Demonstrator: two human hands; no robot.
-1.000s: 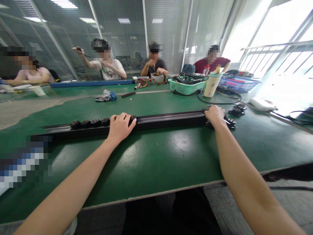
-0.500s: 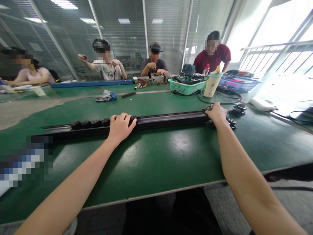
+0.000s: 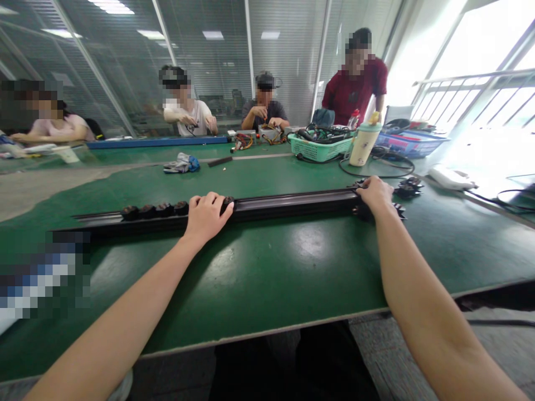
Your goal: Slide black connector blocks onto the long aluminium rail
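Observation:
A long black rail (image 3: pixel 296 199) lies across the green table (image 3: pixel 271 289), with several small round dark parts (image 3: pixel 164 209) in a row on its left half. My left hand (image 3: pixel 209 216) is wrapped over the rail just right of that row. One more dark part (image 3: pixel 228 201) shows beside its fingertips. At the rail's right end my right hand (image 3: pixel 376 194) has its thumb and fingers closed, and what they hold is hidden. Around it are black parts with jagged edges; one jagged piece (image 3: pixel 400 210) sticks out below the hand and another cluster (image 3: pixel 409 187) lies to the right.
Beyond the rail are a grey-blue glove (image 3: pixel 181 163), a short dark strip (image 3: pixel 220 161), a green basket of cables (image 3: pixel 321 149), a cream bottle (image 3: pixel 363 146) and a blue basket (image 3: pixel 412 143). Several people are across the table. A white device with a cord (image 3: pixel 451 177) lies at right.
My right hand has shifted slightly right at the rail's end. My left hand and the rail stay put. Across the table, one person has lowered an arm and another has straightened up somewhat.

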